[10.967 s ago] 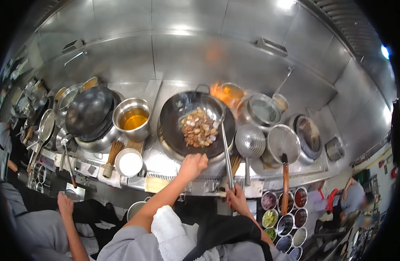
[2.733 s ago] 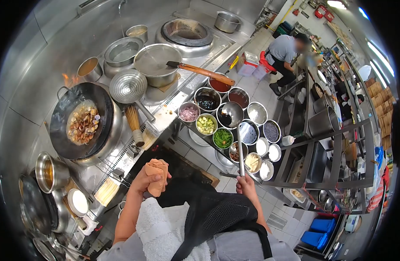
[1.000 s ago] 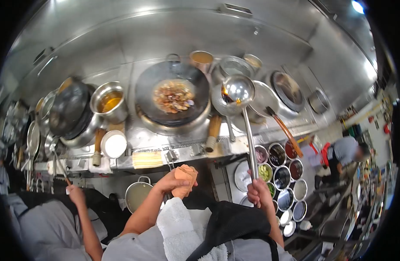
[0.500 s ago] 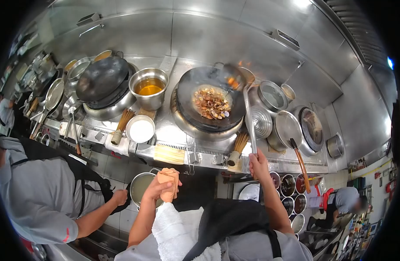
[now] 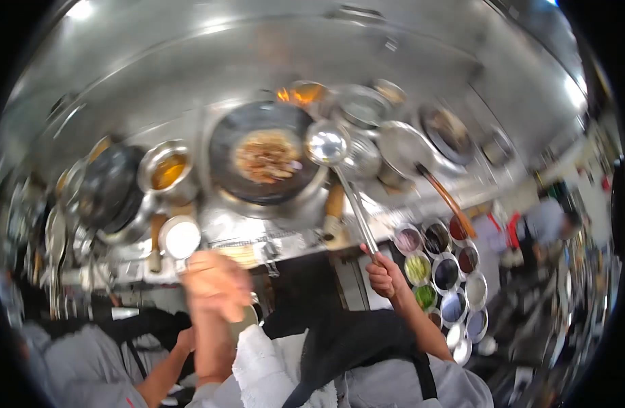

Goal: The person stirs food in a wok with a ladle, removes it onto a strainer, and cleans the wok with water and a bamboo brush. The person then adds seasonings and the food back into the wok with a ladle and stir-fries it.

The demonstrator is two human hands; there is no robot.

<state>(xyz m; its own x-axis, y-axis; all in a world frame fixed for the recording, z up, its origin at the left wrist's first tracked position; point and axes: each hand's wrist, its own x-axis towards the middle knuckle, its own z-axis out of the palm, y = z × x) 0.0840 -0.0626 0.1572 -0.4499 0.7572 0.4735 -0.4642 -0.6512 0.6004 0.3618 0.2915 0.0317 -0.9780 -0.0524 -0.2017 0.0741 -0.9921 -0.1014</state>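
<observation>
My right hand (image 5: 386, 275) is closed round the handle of a steel ladle (image 5: 356, 207). The ladle's bowl is up beside the right rim of a black wok (image 5: 224, 163). Brown clams in sauce (image 5: 266, 158) lie in the middle of the wok, which sits on a burner. My left hand (image 5: 214, 306), smeared by motion, is raised in front of the stove's edge, apart from the wok. An orange folded cloth (image 5: 217, 272) is bunched in it, and its fingers are hard to make out. A white towel (image 5: 265, 364) lies along my left forearm.
Flames (image 5: 300, 95) show behind the wok. A pot of amber oil (image 5: 148, 166) and a white-filled pan (image 5: 182, 236) stand left. A strainer (image 5: 404, 146) and seasoning containers (image 5: 445, 272) are to the right. A co-worker's arm (image 5: 166, 374) is close on my left.
My view has turned right. The ladle has come away from the wok's far right side, its bowl lower and nearer. My left hand has moved left and up with the cloth.
</observation>
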